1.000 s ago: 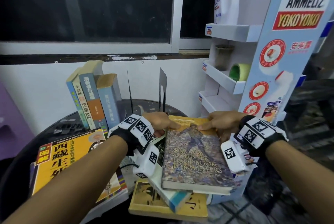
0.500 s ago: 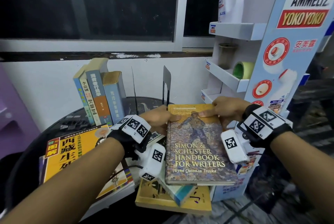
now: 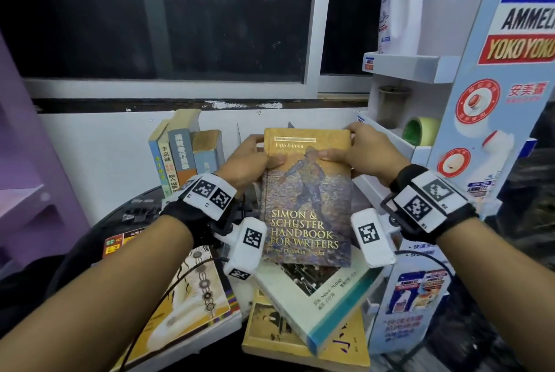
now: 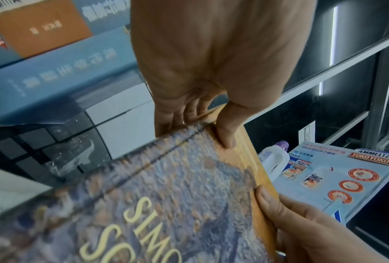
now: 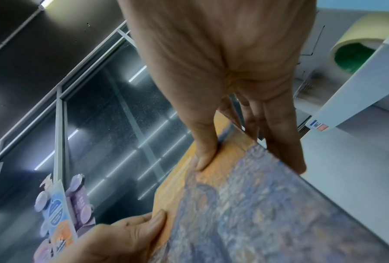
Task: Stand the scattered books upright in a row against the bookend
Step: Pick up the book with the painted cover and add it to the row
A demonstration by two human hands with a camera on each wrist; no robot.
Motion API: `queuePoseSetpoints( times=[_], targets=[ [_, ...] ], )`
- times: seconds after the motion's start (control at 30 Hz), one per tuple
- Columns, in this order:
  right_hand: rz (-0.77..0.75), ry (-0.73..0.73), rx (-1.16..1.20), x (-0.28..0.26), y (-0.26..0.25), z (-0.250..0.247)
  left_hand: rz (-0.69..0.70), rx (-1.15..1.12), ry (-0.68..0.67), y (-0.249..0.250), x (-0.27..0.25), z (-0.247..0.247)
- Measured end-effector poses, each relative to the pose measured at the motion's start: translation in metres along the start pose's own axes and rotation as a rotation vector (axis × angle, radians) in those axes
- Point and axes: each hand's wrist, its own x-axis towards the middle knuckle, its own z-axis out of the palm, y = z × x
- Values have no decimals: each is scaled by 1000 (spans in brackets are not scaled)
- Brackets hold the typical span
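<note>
Holding the handbook [image 3: 306, 197] by its top corners, I have it lifted off the scattered pile, cover toward me and tilted back, its long axis running from my wrists up and away toward the wall. My left hand [image 3: 249, 161] pinches the upper left corner, thumb on the cover and fingers behind; my right hand [image 3: 360, 152] does the same at the upper right. Both grips are clamped on the book, as the wrist views confirm: a left thumb [image 4: 225, 135] on the gold band, a right thumb [image 5: 203, 156] pressing the same band from the other side.

The row [image 3: 183, 155] of standing books lies ahead and to the left, leaning a little, on the far part of the dark worktop [image 3: 135, 212]. The thin upright bookend [image 3: 238, 137] is mostly hidden behind my left hand and the handbook; only a sliver shows just right of the row. So the open slot sits ahead, just left of the book, nearer my left hand than my right.

In my judgement the book must turn so its spine faces me, then go down on its bottom edge beside the row. Several books [image 3: 312, 305] lie flat below, not yet stood.
</note>
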Motion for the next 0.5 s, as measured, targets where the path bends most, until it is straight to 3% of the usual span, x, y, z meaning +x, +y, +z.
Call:
queuePoseSetpoints(
  times=[0.23,0.5],
  targets=[
    [-171,184,33,-2,-11,22,166,-68,73,-1,-4,-26],
    [-267,200,157,-5,-8,47,191,-125,-61,-16,-9,-48]
  ],
)
